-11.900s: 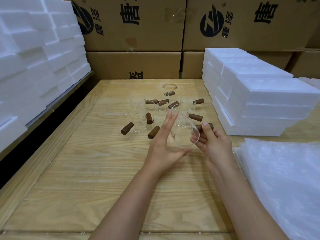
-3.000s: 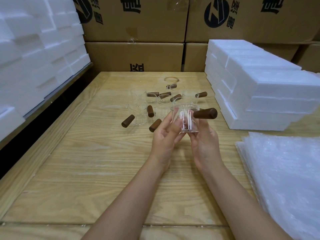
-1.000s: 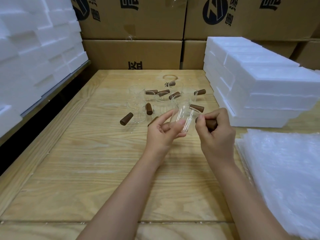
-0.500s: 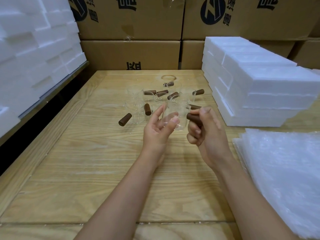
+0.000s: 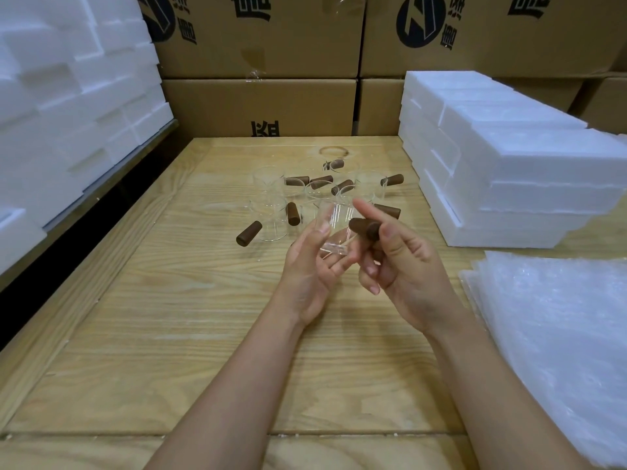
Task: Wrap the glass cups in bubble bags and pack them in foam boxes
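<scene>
— What does the held glass cup [image 5: 334, 228] look like?
— Clear, thin-walled and straight-sided, with a thicker clear base; a short brown wooden handle [image 5: 363, 227] juts from its side like a peg.
— Where is it?
— In the air above the wooden table [image 5: 176, 317], between the two hands; it is just in front of the other cups [image 5: 269, 215], which stand in a loose cluster further back; it touches none of them.
— Which way does it point?
— Its long axis runs from base to mouth and leans a little off upright; the base is down and toward the person, the mouth up and away; the handle's own axis lies nearly level, pointing to the person's right and slightly toward them.
— And the hands?
— The left hand [image 5: 307, 273] cradles the cup, thumb on the near wall, fingers curled under the base; the right hand [image 5: 402, 266] pinches the handle, thumb over its end, lower fingers curled beneath, forefinger raised straight beside the rim; neither is spread wide.
— And around it?
— White foam boxes [image 5: 509, 171] are stacked at the right, just beyond a pile of bubble bags [image 5: 559, 334]; more foam blocks [image 5: 68, 96] rise at the left; printed cardboard cartons [image 5: 261, 42] stand behind.
</scene>
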{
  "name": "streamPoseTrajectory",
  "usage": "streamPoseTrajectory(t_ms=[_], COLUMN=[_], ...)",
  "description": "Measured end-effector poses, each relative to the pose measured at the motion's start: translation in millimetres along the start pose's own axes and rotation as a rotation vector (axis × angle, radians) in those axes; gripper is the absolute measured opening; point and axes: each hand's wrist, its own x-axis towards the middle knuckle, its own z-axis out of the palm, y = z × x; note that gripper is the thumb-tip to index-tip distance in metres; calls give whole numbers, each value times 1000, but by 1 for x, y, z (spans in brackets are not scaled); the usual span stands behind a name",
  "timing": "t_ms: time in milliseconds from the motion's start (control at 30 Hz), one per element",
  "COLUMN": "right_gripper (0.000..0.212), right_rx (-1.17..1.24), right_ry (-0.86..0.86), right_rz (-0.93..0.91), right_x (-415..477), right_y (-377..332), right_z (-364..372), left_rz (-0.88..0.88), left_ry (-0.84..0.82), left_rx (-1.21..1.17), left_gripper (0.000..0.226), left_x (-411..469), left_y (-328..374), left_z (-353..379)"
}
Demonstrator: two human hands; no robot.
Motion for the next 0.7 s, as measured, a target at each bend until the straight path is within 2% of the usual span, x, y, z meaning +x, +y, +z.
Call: streamPoseTrajectory(t_ms=[67, 133, 200, 300, 367, 433, 533, 700], right_gripper=[28, 32, 30, 10, 6, 10, 13, 14], right_rx=[-81, -133, -190, -292, -292, -228, -145, -63], right_ry=[163, 300, 375, 480, 524, 559, 599, 633], right_rz=[-69, -109, -144, -184, -182, -161, -122, -24], right_x=[2, 4, 4, 5, 7, 8, 10, 13], right_y=[1, 3, 5, 9, 13, 15, 18, 22], right_z=[0, 0, 2, 2, 1, -1, -6, -10], left_rz=[26, 43, 75, 145, 163, 159, 123, 174], left_ry=[25, 39, 58, 97, 115, 114, 121, 129], left_rx=[-9, 6, 59, 150, 175, 149, 133, 311], left_gripper=[71, 71, 86, 107, 99, 73, 52, 71], left_x=[0, -1, -2, -1, -1, -1, 3, 1], left_y=[-4, -6, -7, -9, -10, -9, -8, -6], left_z=[1, 4, 9, 11, 11, 9, 4, 4])
